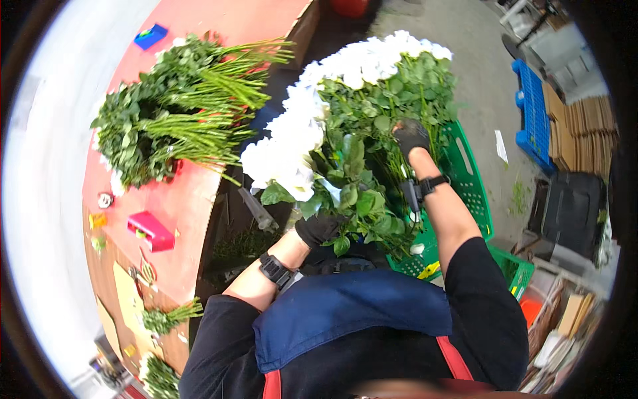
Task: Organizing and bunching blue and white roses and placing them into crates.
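Observation:
A big mass of white roses (299,134) with green leaves and long stems spreads in front of me, partly over a green perforated plastic crate (468,169). My left hand (320,229), in a black glove, grips the near side of the roses low among the leaves; its fingertips are hidden by foliage. Farther out, my right hand (412,134), in a black fingertip-less glove, is closed around leafy stems at the right side of the mass. Most of the stem ends are hidden beneath leaves and in the crate.
On the red-topped table (192,199) at left lie cut rose bunches (199,104), a pink holder (151,231), a blue holder (150,36) and scissors (134,279). At right are a blue pallet (532,117), stacked cardboard (588,129) and a black bin (573,212).

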Demonstrator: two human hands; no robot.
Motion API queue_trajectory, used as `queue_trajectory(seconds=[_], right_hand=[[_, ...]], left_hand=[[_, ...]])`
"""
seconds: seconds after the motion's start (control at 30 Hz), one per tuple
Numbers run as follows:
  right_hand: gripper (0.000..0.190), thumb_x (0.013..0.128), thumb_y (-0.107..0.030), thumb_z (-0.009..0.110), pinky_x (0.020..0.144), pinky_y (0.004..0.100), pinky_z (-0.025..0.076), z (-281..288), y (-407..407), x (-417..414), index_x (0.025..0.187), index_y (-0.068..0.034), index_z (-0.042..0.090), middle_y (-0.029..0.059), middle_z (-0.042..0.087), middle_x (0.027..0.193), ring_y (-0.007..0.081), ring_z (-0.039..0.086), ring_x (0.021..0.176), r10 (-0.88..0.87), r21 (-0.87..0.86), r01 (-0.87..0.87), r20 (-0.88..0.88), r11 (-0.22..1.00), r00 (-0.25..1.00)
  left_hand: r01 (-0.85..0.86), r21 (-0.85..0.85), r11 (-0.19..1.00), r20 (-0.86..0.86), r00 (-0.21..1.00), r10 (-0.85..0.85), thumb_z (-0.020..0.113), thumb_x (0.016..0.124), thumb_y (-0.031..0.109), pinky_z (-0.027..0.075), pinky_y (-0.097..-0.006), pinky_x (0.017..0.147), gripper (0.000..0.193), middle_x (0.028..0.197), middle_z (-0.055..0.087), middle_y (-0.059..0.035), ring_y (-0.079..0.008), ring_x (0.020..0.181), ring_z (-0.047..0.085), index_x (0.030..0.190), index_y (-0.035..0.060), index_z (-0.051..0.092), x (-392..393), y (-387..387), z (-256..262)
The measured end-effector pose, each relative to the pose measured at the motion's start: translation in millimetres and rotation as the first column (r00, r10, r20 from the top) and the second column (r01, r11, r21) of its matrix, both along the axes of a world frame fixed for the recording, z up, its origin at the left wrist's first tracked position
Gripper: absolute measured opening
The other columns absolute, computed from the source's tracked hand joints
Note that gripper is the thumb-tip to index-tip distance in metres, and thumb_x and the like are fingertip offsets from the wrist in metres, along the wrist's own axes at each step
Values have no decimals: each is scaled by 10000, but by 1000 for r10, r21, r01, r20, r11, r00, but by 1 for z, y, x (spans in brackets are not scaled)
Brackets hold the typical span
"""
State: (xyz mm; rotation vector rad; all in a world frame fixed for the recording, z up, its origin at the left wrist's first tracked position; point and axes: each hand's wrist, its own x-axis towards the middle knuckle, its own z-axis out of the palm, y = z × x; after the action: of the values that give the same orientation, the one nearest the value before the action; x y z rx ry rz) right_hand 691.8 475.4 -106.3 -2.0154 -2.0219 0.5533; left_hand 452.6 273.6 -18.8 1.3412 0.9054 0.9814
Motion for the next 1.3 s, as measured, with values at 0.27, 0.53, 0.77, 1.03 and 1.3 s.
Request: queue_trajectory(seconds=[0.27, 0.53, 0.77, 1.03, 1.3], right_hand=[[115, 779, -158, 599, 599, 338, 454, 106, -82, -27, 810, -58, 552, 123, 565, 719, 243, 574, 651, 330, 450, -178, -285, 875, 900], [342, 620, -29, 669, 555, 394, 437, 176, -198, -129, 952, -68, 594, 124, 602, 786, 308, 569, 659, 773, 556, -562, -268, 612, 575], [175, 622, -41, 639, 516, 367, 404, 239, -238, -207, 778, -100, 586, 102, 545, 663, 280, 539, 601, 936, 546, -770, -85, 330, 341], [140, 725, -33, 635, 651, 295, 417, 273, -300, -359, 836, 21, 569, 93, 546, 792, 212, 533, 707, 881, 478, -820, -468, 314, 65], [111, 767, -82, 618, 660, 245, 418, 282, -403, -443, 795, 15, 571, 26, 559, 769, 92, 509, 704, 510, 17, -878, -820, 478, 261]], left_hand=[[25, -60, 998, -85, 996, -30, 572, 861, 127, 390, -319, 960, 466, 1238, 499, -92, -183, 1115, 490, 1285, 37, 399, -40, -21, -20], [-83, -154, 985, 211, 971, 115, 606, 833, 79, 432, -330, 923, 533, 1220, 507, -121, -187, 1084, 508, 1307, 38, 365, -66, -59, 11], [-271, -149, 951, 270, 914, 303, 556, 875, 105, 416, -326, 951, 503, 1240, 498, -97, -185, 1086, 508, 1327, 62, 341, -129, -147, 1], [-93, -26, 995, 902, 427, 64, 460, 920, 136, 447, -229, 887, 382, 1091, 522, -42, -132, 1000, 535, 1275, 18, 383, -208, -208, 83], [-292, -446, 846, 741, 410, 532, 456, 925, 153, 445, -306, 907, 366, 1177, 502, -80, -169, 1053, 518, 1266, 34, 396, -255, -335, 64]])
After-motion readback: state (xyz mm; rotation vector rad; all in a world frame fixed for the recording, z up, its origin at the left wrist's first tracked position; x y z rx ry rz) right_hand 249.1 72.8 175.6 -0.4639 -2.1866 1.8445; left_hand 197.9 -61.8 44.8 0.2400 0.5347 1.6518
